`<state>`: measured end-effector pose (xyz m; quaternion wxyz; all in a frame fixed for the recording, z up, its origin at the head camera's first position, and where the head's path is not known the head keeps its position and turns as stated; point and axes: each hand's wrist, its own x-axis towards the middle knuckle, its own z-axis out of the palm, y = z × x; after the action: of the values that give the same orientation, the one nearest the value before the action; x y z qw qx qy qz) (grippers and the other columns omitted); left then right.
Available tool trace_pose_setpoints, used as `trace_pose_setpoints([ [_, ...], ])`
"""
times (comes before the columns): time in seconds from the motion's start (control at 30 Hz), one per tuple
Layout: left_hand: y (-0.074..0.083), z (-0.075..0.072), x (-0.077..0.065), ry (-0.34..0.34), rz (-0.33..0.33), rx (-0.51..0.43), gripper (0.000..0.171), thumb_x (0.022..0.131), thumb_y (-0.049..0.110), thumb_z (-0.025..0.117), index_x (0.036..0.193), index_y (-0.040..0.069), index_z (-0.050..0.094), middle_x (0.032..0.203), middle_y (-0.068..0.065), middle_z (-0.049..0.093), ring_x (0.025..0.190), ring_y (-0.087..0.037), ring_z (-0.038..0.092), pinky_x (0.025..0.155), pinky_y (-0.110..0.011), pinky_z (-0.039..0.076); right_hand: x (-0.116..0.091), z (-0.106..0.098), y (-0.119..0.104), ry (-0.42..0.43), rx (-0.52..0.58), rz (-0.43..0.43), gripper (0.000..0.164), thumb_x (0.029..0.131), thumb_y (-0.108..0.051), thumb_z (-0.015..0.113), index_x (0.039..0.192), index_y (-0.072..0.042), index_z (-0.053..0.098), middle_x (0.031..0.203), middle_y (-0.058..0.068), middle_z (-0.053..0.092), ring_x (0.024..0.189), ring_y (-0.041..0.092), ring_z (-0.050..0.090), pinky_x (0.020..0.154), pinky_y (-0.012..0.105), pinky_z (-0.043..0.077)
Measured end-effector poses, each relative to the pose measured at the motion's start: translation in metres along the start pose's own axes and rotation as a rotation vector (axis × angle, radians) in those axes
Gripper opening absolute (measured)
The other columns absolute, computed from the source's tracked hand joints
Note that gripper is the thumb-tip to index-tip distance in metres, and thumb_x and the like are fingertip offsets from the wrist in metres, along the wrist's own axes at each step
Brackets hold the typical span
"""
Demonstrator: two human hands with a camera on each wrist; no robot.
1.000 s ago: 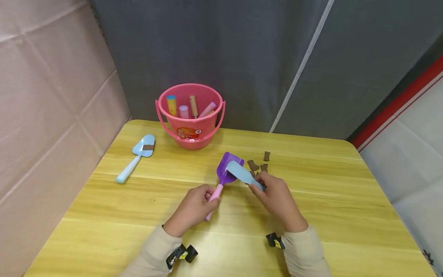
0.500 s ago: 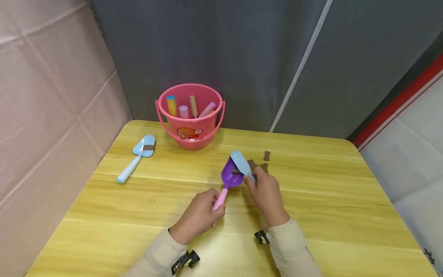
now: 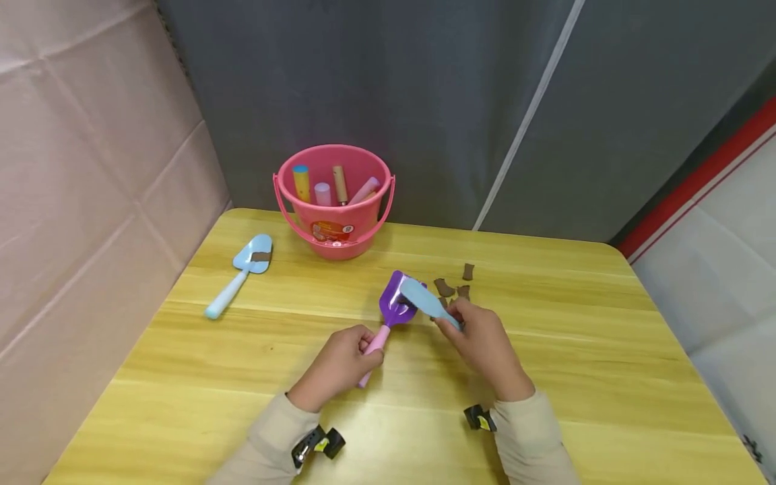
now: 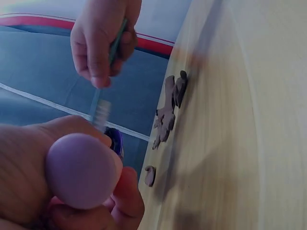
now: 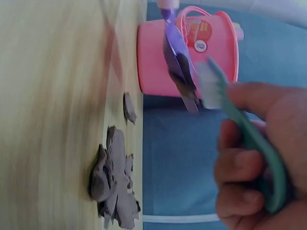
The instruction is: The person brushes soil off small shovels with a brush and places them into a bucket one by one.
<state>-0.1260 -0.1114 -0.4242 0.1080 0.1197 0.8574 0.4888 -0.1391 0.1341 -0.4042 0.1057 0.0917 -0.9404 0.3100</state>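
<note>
My left hand (image 3: pixel 345 353) grips the pink handle of a purple toy shovel (image 3: pixel 395 304), whose scoop is lifted off the yellow table (image 3: pixel 576 377). My right hand (image 3: pixel 475 333) holds a light blue-green tool (image 3: pixel 422 301) by its handle. The tool's pale head lies across the scoop. In the right wrist view the tool (image 5: pixel 242 136) has its whitish head beside the purple shovel (image 5: pixel 180 64). Brown clay scraps (image 3: pixel 451 289) lie just beyond my right hand. The left wrist view shows the handle's round end (image 4: pixel 81 170) in my left hand.
A pink bucket (image 3: pixel 358 232) with several stick-like toys stands at the table's back edge. A light blue shovel (image 3: pixel 239 273) with a brown scrap on its blade lies at the left. A grey curtain hangs behind, and beige panels line the left side.
Half a second ago both hands were further forward, with the tool's head raised over the scoop. They have since drawn back, and the head lies lower across the scoop.
</note>
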Motion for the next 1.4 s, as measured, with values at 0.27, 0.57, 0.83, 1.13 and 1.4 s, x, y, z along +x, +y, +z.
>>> trace_pose_setpoints([
  [0.27, 0.01, 0.008, -0.01, -0.039, 0.052, -0.006, 0.013, 0.087, 0.009, 0.066, 0.096, 0.003, 0.059, 0.066, -0.001, 0.059, 0.045, -0.01, 0.056, 0.038, -0.029, 0.048, 0.004, 0.013, -0.01, 0.062, -0.06, -0.016, 0.021, 0.089, -0.015, 0.075, 0.087, -0.006, 0.056, 0.065, 0.002, 0.052, 0.056, 0.018, 0.045, 0.05, 0.031, 0.038],
  [0.57, 0.017, 0.01, -0.017, -0.078, 0.039, -0.024, 0.013, 0.086, 0.009, 0.067, 0.095, 0.003, 0.06, 0.067, -0.001, 0.059, 0.045, -0.009, 0.055, 0.038, -0.029, 0.048, 0.013, 0.002, -0.005, 0.177, -0.001, 0.085, 0.018, 0.096, -0.017, 0.067, 0.091, -0.002, 0.058, 0.068, 0.009, 0.059, 0.054, 0.02, 0.049, 0.047, 0.032, 0.039],
  [0.83, 0.016, -0.005, -0.01, -0.002, 0.017, -0.032, 0.014, 0.088, 0.01, 0.065, 0.098, 0.001, 0.061, 0.07, -0.002, 0.06, 0.048, -0.011, 0.058, 0.041, -0.03, 0.05, 0.0, -0.013, -0.002, 0.147, 0.051, 0.011, 0.015, 0.094, -0.017, 0.07, 0.093, -0.005, 0.06, 0.071, 0.003, 0.06, 0.054, 0.013, 0.046, 0.046, 0.026, 0.038],
  [1.13, 0.013, 0.0, -0.01, 0.01, 0.03, -0.016, 0.013, 0.086, 0.009, 0.067, 0.094, 0.002, 0.061, 0.067, -0.001, 0.058, 0.047, -0.01, 0.055, 0.04, -0.028, 0.048, -0.002, 0.004, -0.015, -0.058, -0.05, -0.166, 0.017, 0.087, -0.018, 0.078, 0.09, -0.013, 0.062, 0.071, -0.007, 0.054, 0.06, 0.01, 0.045, 0.054, 0.027, 0.04],
  [1.4, 0.009, 0.001, -0.011, 0.007, -0.009, 0.005, 0.013, 0.086, 0.012, 0.067, 0.093, 0.003, 0.061, 0.066, -0.001, 0.059, 0.046, -0.01, 0.055, 0.039, -0.028, 0.047, 0.004, 0.002, 0.0, 0.153, -0.075, 0.03, 0.019, 0.092, -0.018, 0.073, 0.095, -0.003, 0.063, 0.07, 0.006, 0.06, 0.055, 0.018, 0.047, 0.05, 0.032, 0.038],
])
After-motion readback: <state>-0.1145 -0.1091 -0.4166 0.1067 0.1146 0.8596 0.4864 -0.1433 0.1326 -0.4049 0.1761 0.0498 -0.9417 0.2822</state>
